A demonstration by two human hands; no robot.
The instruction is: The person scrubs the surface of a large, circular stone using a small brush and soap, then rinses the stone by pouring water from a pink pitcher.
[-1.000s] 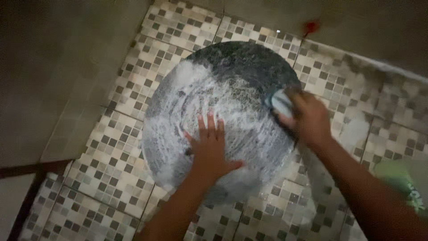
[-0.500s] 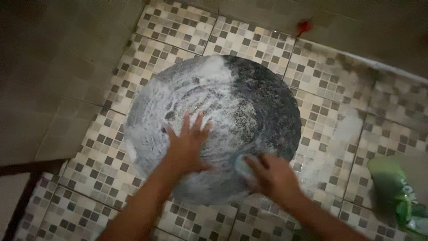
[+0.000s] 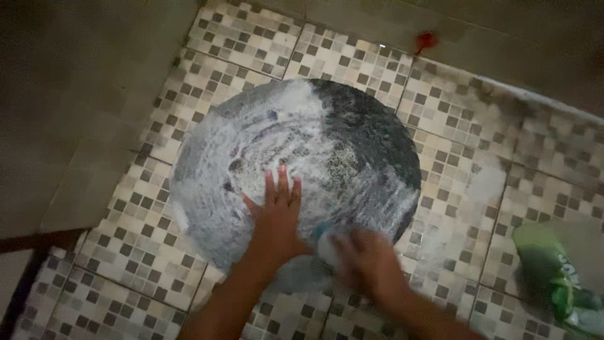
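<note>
A large round dark pan lies face down on the mosaic-tiled floor, its underside mostly coated in white soap foam. My left hand rests flat on the pan's middle with the fingers spread. My right hand, blurred by motion, is at the pan's near edge and grips a pale scrubbing sponge pressed against the metal. The far right part of the pan is bare and dark.
A green plastic pouch lies on the tiles at the right. A plain wall runs along the left and the far side, with a small red mark on it. A dark frame edge shows at the lower left.
My right hand with the sponge swept from the pan's right rim down to its near edge and then slightly left. More foam covers the right side. My left hand stays pressed on the middle.
</note>
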